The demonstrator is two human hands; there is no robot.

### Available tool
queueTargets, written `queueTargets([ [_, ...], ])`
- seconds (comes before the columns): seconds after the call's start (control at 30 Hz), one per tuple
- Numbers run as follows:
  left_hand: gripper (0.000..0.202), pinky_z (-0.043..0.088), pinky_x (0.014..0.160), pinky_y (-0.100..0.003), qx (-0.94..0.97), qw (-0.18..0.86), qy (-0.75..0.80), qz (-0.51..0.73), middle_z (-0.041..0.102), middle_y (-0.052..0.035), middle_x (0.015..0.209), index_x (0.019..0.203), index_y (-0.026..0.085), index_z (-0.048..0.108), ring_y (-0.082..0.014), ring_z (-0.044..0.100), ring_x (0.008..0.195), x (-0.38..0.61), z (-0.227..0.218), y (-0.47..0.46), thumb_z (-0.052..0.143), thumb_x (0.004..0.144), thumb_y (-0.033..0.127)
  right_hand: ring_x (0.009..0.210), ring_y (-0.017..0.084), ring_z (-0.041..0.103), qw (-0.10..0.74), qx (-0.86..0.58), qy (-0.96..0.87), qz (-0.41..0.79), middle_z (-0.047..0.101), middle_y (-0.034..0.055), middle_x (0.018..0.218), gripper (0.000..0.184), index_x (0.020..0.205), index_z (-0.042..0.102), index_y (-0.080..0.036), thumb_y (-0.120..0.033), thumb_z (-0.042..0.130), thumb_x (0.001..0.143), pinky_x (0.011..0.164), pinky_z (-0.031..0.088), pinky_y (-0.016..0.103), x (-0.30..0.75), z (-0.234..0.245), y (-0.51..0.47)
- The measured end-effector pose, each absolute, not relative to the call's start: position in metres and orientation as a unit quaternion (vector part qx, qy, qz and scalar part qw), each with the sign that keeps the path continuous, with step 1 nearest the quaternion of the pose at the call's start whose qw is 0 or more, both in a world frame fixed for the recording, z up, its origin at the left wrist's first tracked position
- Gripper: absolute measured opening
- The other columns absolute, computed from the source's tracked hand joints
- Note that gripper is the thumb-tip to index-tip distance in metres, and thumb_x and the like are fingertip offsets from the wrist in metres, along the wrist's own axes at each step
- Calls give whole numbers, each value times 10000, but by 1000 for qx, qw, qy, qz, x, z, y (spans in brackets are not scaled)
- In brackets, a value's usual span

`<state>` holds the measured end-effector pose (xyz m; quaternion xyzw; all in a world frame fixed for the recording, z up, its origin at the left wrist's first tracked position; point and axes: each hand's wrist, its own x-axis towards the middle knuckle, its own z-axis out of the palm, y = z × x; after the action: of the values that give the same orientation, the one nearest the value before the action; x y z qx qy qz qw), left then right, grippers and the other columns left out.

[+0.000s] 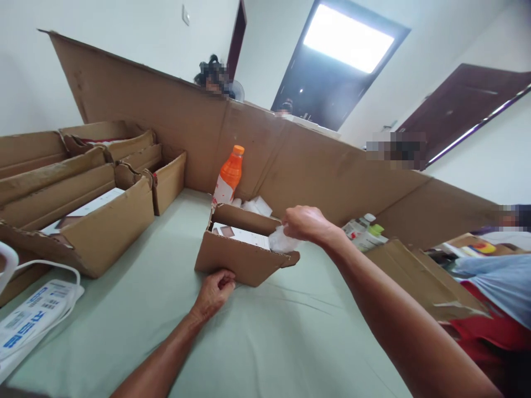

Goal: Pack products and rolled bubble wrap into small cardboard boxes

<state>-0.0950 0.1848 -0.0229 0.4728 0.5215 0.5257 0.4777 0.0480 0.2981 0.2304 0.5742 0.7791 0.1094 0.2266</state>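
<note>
A small open cardboard box [240, 258] stands on the green-covered table, with a white printed carton [240, 235] lying inside it. At the box's right end my right hand [306, 223] is closed on a crumpled, translucent plastic bag [284, 239], which hangs partly into the box. My left hand [215, 290] rests on the table against the box's near lower edge, its fingers curled with nothing visible in them.
Several cardboard trays [120, 232] stand at the left, one holding a white carton. A white power strip [41, 315] lies front left. Behind the box are an orange bottle [230, 174] and a cardboard partition [323, 160]. People are beyond it; another person is at the right.
</note>
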Motion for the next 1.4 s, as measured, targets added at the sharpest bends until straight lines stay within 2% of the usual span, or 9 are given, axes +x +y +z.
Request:
queueTargets([
  [0.13,175,532,714,-301,473,474,524,526,748,-53,768,804,194,712,-203,680,727,-93,-24,186,662,689,316,1001,301,717,236,559,789,98,765,146,1084,297,1093,764,-190,-278,633,842,740,512,320,51,225,290],
  [0.27,163,535,728,-308,476,471,527,524,751,-58,770,794,201,709,-211,688,736,-91,-26,187,652,692,315,1022,316,711,230,550,798,93,763,140,1096,434,1151,730,-183,-443,701,805,770,529,341,52,220,284],
  [0.5,186,535,723,-316,483,468,530,517,767,-73,792,820,192,709,-222,704,754,-91,-29,188,640,697,315,1079,342,699,234,566,784,105,743,221,1102,317,1091,750,-116,-187,691,789,851,535,391,45,200,302],
  [0.8,209,536,728,-310,492,467,536,502,771,-69,799,844,188,707,-215,707,757,-91,-32,189,608,707,312,924,263,730,243,539,806,28,774,121,1018,279,1018,775,-185,-275,689,768,719,523,284,58,191,314],
  [0.9,233,529,724,-299,494,466,540,497,769,-64,800,854,187,708,-208,705,760,-90,-35,190,598,707,332,980,275,719,235,532,813,19,768,100,1076,317,1073,766,-228,-303,652,787,738,521,290,65,186,313],
  [1.1,311,533,729,-308,502,460,540,495,770,-87,827,882,174,701,-213,701,763,-90,-36,189,553,708,385,1066,371,689,222,528,820,7,748,233,1084,302,1023,783,-104,-141,632,765,833,518,377,50,160,317],
  [1.2,336,543,732,-316,504,461,537,495,772,-93,823,884,170,700,-220,708,760,-90,-34,189,537,705,403,1017,320,704,218,499,837,-49,765,163,1078,304,1045,781,-143,-204,679,765,807,523,322,59,173,319],
  [1.33,327,545,719,-317,501,463,541,492,776,-89,819,872,178,701,-224,712,752,-90,-33,189,543,700,407,1022,211,693,175,474,854,-124,710,57,1254,562,1349,623,-212,-406,669,823,773,512,221,90,208,310],
  [1.4,323,546,732,-318,501,463,542,491,778,-84,824,872,184,703,-224,714,759,-90,-33,189,548,703,412,910,191,708,157,486,847,-146,748,53,1131,523,1322,634,-197,-372,643,829,696,499,214,100,214,305],
])
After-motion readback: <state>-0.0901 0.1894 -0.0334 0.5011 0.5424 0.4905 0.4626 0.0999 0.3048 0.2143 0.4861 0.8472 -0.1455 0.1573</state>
